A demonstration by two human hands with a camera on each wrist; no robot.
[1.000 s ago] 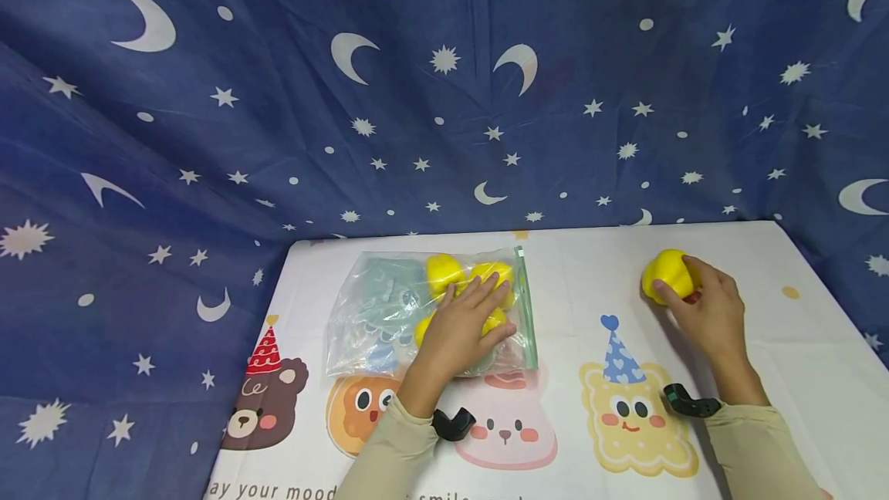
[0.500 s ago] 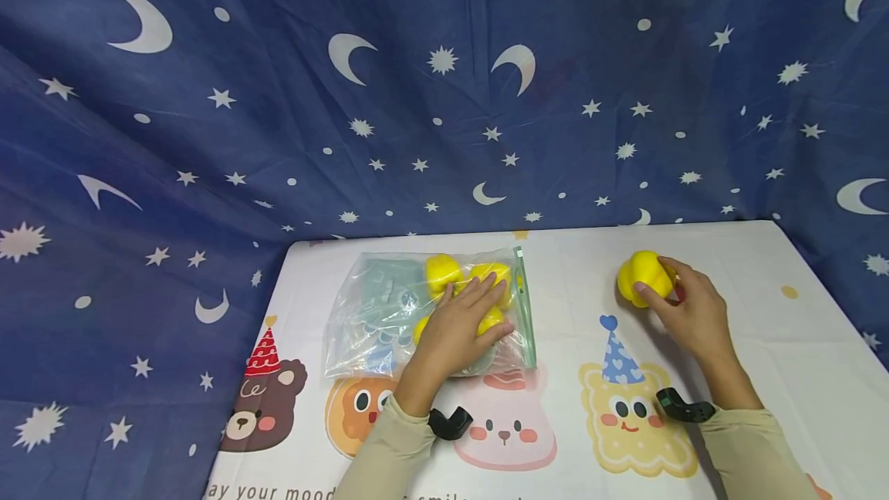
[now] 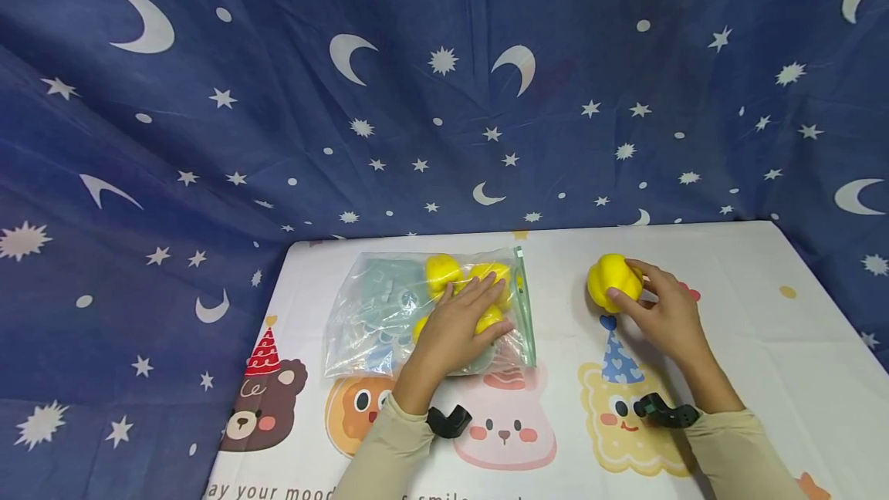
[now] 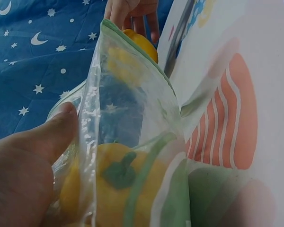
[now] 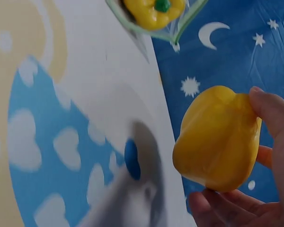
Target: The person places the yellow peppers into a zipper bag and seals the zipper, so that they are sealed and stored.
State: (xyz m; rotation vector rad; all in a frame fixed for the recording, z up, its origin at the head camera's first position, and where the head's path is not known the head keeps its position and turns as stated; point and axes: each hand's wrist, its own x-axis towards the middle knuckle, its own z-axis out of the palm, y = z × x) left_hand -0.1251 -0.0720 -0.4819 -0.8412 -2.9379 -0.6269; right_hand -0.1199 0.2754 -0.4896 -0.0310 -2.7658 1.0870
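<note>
My right hand [image 3: 670,319] holds a yellow bell pepper [image 3: 613,282] between thumb and fingers. In the right wrist view this bell pepper [image 5: 220,139] looks lifted off the table, its shadow falling on the cloth. On the left lies a clear zip bag [image 3: 347,330] with a green zip edge [image 3: 525,311] facing right. Several yellow bell peppers [image 3: 441,271] are inside it. My left hand [image 3: 451,334] rests on the bag with spread fingers, partly covering the peppers. The left wrist view shows the bag's mouth standing apart, and a bell pepper [image 4: 116,184] with a green stem inside.
A white tablecloth [image 3: 569,268] with printed cartoon figures covers the table. Behind and to the left hangs a blue curtain [image 3: 417,137] with moons and stars. A black wrist camera [image 3: 447,421] sits on the left wrist, another black camera [image 3: 665,412] on the right.
My right hand has carried the yellow bell pepper leftward across the table, closer to the bag. The left hand and the bag have stayed in place.
</note>
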